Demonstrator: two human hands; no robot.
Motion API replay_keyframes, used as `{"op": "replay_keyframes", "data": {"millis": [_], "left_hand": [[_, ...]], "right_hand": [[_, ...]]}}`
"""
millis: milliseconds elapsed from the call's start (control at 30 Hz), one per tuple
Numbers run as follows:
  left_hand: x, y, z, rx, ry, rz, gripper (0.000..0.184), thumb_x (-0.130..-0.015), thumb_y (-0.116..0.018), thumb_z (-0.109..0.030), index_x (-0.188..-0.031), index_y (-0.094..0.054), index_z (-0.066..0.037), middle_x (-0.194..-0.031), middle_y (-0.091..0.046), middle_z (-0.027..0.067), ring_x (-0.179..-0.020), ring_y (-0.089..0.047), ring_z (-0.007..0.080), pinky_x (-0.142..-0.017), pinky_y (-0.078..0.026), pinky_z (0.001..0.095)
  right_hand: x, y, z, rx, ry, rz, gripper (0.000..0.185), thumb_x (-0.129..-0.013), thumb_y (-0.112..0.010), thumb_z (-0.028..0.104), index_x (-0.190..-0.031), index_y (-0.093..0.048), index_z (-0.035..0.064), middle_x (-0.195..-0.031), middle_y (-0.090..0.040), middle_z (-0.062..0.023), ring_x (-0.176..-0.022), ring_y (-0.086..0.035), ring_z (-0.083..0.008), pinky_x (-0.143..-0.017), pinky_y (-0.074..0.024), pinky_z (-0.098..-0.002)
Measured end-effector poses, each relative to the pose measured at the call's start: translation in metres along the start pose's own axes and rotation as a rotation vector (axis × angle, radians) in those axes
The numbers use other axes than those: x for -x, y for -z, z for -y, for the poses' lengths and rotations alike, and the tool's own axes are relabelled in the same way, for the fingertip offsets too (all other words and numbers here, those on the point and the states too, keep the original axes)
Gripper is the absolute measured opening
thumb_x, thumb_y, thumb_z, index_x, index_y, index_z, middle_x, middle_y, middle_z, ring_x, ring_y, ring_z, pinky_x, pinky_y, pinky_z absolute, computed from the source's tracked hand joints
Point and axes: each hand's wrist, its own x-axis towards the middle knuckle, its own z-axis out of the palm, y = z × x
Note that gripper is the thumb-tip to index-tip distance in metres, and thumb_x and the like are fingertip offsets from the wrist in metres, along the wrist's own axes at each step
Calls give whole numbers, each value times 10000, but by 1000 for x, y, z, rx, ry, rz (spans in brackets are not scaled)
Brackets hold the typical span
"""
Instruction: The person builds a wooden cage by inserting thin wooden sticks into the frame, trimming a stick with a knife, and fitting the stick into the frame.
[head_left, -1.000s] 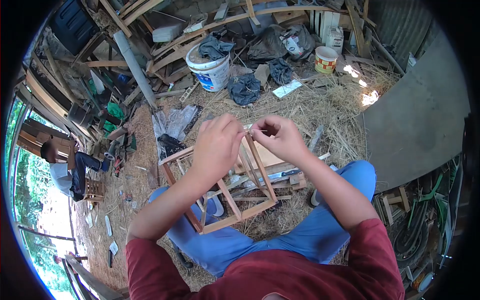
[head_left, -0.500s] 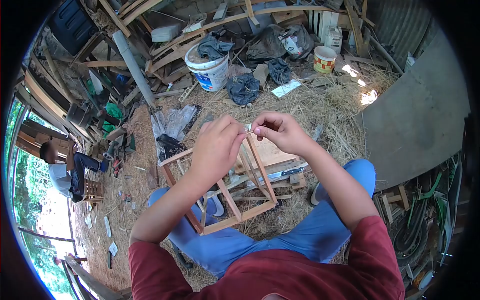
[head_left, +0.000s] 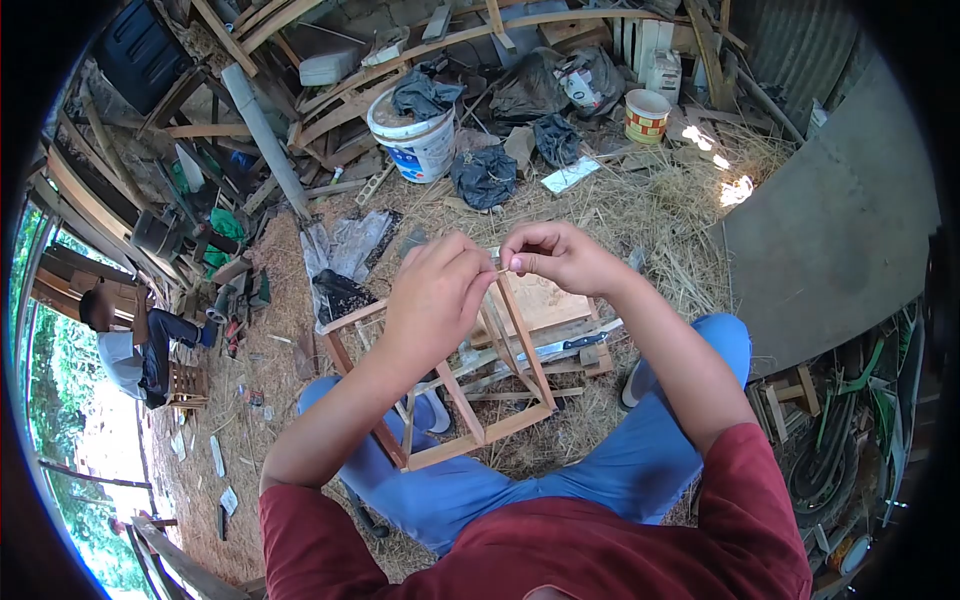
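Right in close now, at the far right corner of a small wooden frame (head_left: 461, 405)! Over its far edge, a curled left hand (head_left: 437, 288), fingertips drawn in to a pinch; just beside, a right hand (head_left: 562, 262), thumb and forefinger nearly together, apparently on the same thin pale piece (head_left: 503, 270). Too small and too covered for any better reading. Above that corner or touching it? Impossible to tell from here.

And here comes the danger: could lose that piece in an instant, with nothing but fingertips for grip. Could drop straight into the straw (head_left: 640, 215) on the ground, pale on pale, and vanish. Could snap, too, from an uneven twist between the two pinches.

Look at the frame: open, tilted, near left corner over the left trouser leg (head_left: 430, 502), resting or not hard to say. Could rock at one careless nudge and jolt everything loose. And below, by the near edge of a wooden board (head_left: 550, 300), a knife (head_left: 578, 344): a nasty spot for fingers groping after a fumble.
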Motion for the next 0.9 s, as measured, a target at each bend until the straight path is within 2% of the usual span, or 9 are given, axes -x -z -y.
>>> {"op": "replay_keyframes", "data": {"millis": [167,233,267,333,433,633,900], "left_hand": [[1,0,2,-6,11,-14,71,-892,-739,-64,-932,-686,-39,-982,-670,82,-962,-671,305,-839,-497,419],[3,0,5,-6,21,-32,73,-891,-739,-63,-929,-683,-37,-984,-672,84,-964,-672,312,-843,-498,421],[3,0,6,-6,22,-33,73,-891,-739,-63,-929,-683,-37,-984,-672,84,-964,-672,312,-843,-498,421],[3,1,6,-20,28,-30,71,-893,-735,-59,-922,-675,-33,-989,-675,84,-967,-671,316,-849,-496,424],[2,-1,2,-49,-4,-38,75,-891,-734,-46,-920,-668,-28,-995,-678,88,-953,-672,320,-840,-504,424],[5,-15,15,56,25,-85,96,-875,-734,13,-929,-654,9,-995,-671,133,-926,-684,340,-807,-539,409],[10,-29,27,144,61,-124,99,-878,-717,66,-949,-654,35,-992,-662,159,-916,-693,320,-781,-561,378]], "right_hand": [[1,-1,12,14,-41,-17,108,-985,-734,111,-1048,-724,24,-964,-663,3,-936,-618,-108,-869,-498,-296],[7,-3,32,543,198,-80,128,-942,-762,97,-1060,-738,53,-951,-665,-39,-948,-647,-169,-878,-508,-332],[8,-4,35,544,198,-79,128,-942,-762,97,-1060,-738,53,-951,-665,-39,-948,-647,-169,-878,-508,-332],[10,-7,38,747,277,-141,147,-893,-784,92,-1033,-744,77,-942,-652,-70,-981,-657,-243,-882,-515,-361],[9,-15,40,907,369,-230,127,-869,-789,89,-986,-741,81,-941,-650,-69,-990,-647,-274,-857,-518,-385],[11,-17,39,995,395,-226,118,-858,-793,109,-949,-731,67,-907,-632,-66,-901,-617,-299,-783,-502,-424],[8,-29,30,1009,374,-309,125,-831,-797,90,-912,-720,33,-870,-622,-94,-860,-618,-306,-761,-508,-419]]}}
